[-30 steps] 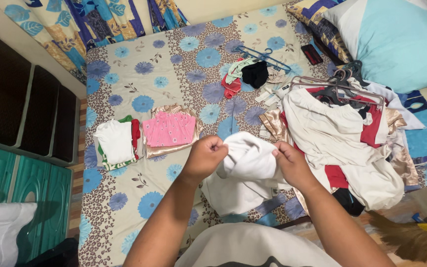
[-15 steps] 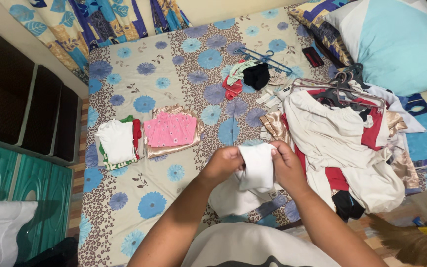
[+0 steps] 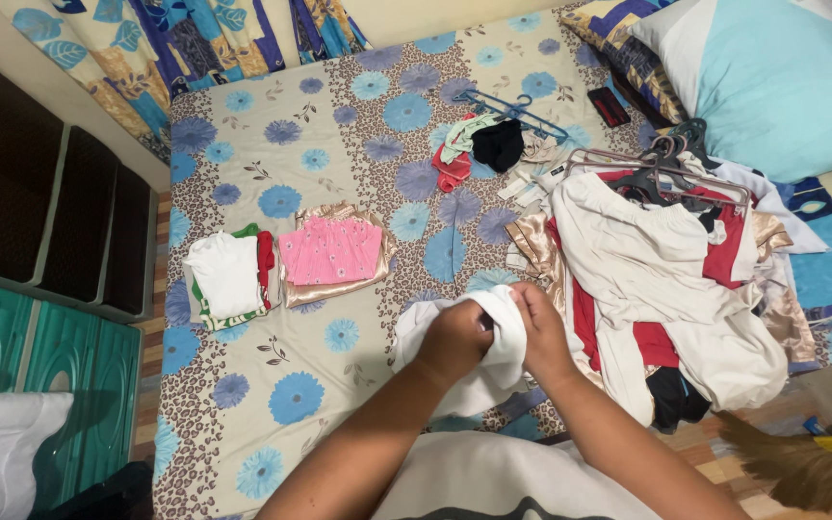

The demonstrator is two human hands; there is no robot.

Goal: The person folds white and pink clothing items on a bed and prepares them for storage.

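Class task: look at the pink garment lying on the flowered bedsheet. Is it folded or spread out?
Folded. The pink garment lies as a compact, flat rectangle with straight edges on a shiny beige cloth, beside a folded white garment.

From up here I'm looking down on a bed [image 3: 339, 106] covered by a sheet with blue flowers on a leopard-spot pattern. A flowery blue-and-yellow curtain [image 3: 175, 43] hangs at the far end against a pale wall [image 3: 416, 14]. On my left sit dark open compartments [image 3: 40, 202] and a teal embossed cabinet [image 3: 31, 361]. Big light-blue pillow [image 3: 782, 87] top right, and a strip of wooden floor [image 3: 715, 443] with a straw broom [image 3: 801, 467] bottom right. Lighting's even and indoor.
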